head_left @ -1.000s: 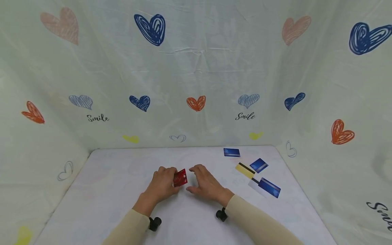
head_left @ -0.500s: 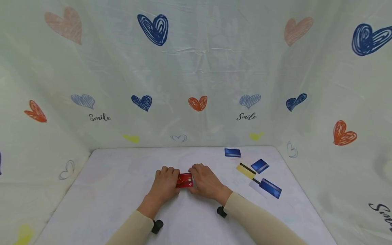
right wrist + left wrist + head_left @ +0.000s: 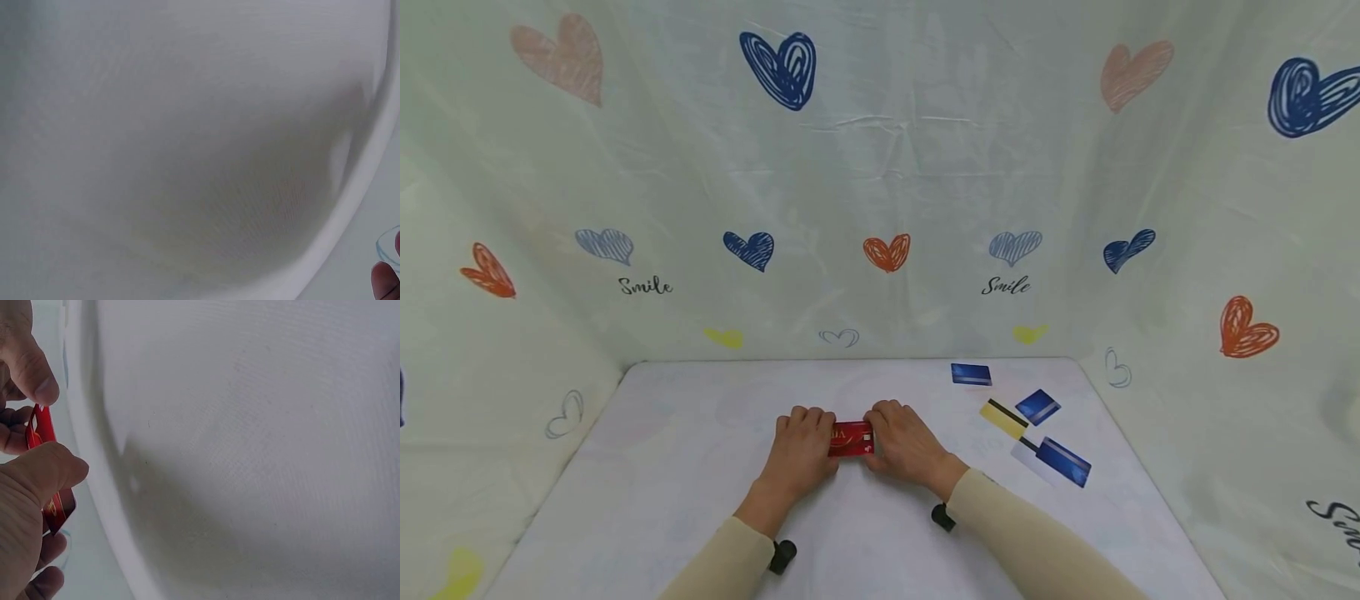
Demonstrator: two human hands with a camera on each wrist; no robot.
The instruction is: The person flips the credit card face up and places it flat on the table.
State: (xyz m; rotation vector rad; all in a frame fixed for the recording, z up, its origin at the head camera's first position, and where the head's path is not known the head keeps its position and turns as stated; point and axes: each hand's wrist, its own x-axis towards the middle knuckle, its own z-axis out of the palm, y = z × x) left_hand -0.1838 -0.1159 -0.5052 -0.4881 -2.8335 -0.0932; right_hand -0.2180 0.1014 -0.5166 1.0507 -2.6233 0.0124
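So there's one red card that I can see, held between both hands roughly mid-table, and I honestly can't tell how high above the white table it is. Both ends are covered by fingers, so the gold lettering is only partly readable. Left hand is gripping one end, thumb across the face and fingers behind; right hand is pinching the other end between thumb and fingertips. The left wrist view chops both hands off at its left edge, and the right wrist cam is nearly useless: just a bit of fingertip in the bottom corner, no card. Off to the right I count three blue cards, one at the back edge, one tilted in the middle and one nearest the person, plus one yellow card with a black stripe. There's also one whitish card, partly covered by the nearest blue one and so pale it almost melts into the table. Two beige sleeves, cut off at the bottom, and two little black gadgets at the wrists. On the backdrop: three orange hearts, two whole "Smile" prints, and a third sliced by the right edge.
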